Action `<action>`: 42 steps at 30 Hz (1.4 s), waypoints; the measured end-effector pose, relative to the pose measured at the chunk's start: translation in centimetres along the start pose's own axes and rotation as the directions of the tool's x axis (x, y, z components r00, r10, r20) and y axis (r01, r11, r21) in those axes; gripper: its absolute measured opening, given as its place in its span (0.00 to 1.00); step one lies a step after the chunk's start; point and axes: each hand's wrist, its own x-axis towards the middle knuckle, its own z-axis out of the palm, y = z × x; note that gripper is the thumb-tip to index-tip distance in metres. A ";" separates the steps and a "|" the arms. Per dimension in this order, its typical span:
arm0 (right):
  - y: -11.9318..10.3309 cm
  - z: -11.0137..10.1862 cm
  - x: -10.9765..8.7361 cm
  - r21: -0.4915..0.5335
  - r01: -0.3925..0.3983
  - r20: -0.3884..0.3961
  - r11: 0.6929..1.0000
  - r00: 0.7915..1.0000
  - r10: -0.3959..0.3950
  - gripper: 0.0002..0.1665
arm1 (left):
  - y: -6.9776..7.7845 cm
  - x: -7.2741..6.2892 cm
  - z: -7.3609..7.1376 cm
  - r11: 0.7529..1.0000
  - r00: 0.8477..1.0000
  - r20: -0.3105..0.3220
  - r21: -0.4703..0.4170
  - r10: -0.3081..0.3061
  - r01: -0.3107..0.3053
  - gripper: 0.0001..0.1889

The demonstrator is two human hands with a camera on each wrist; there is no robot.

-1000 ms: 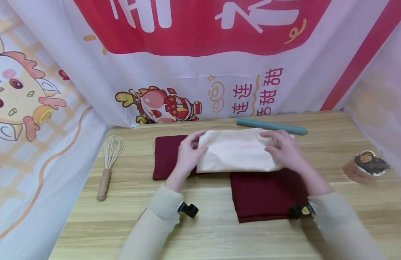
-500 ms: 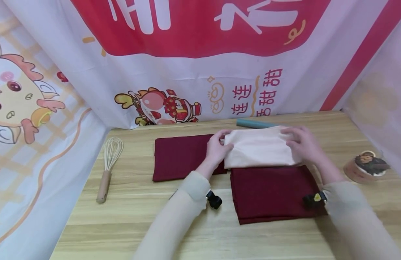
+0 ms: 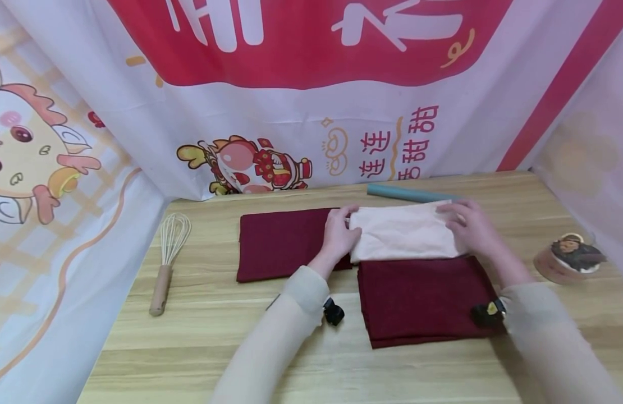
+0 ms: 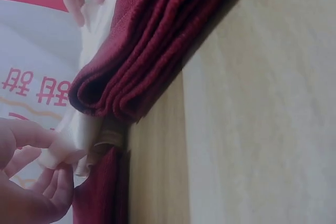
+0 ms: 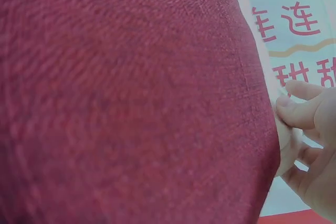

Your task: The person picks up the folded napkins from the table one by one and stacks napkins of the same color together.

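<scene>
A cream-white folded cloth (image 3: 404,233) lies behind the right-hand dark red folded cloth (image 3: 422,303). My left hand (image 3: 340,235) holds its left end. At the opposite end, my right hand (image 3: 470,227) grips it with the thumb in front and fingers behind. The left wrist view shows the left thumb and fingers pinching the cream cloth (image 4: 81,132), beside the stacked folds of dark red cloth (image 4: 142,51). In the right wrist view, dark red cloth (image 5: 142,98) fills most of the picture and hides much of the cream one.
Another dark red folded cloth (image 3: 281,244) lies to the left, partly behind my left hand. A whisk (image 3: 167,261) rests at far left. Behind the cream cloth is a blue-green rod (image 3: 407,193). A clear cup with pinkish contents (image 3: 564,261) stands at right. Printed curtains (image 3: 291,106) border the table.
Both hands have carried the cream cloth to the right, uncovering more of the left dark red cloth. Over the last half second, the cream cloth has hardly moved.
</scene>
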 end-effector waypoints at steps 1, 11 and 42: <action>0.0 0.0 -0.1 -0.010 0.023 -0.011 1.000 1.000 -0.023 0.18 | 0.0 -0.1 -0.1 1.000 1.000 0.007 0.001 0.003 -0.003 0.26; -0.7 -0.6 -1.7 -0.165 0.115 -0.021 0.980 0.993 -0.120 0.24 | -0.2 -1.6 -1.5 0.995 0.995 0.049 0.039 0.089 -0.091 0.28; -1.5 -1.0 -10.7 -0.114 0.077 0.003 0.990 0.997 -0.077 0.32 | -1.2 -11.4 -3.2 0.987 0.933 0.349 -0.157 0.086 -0.032 0.26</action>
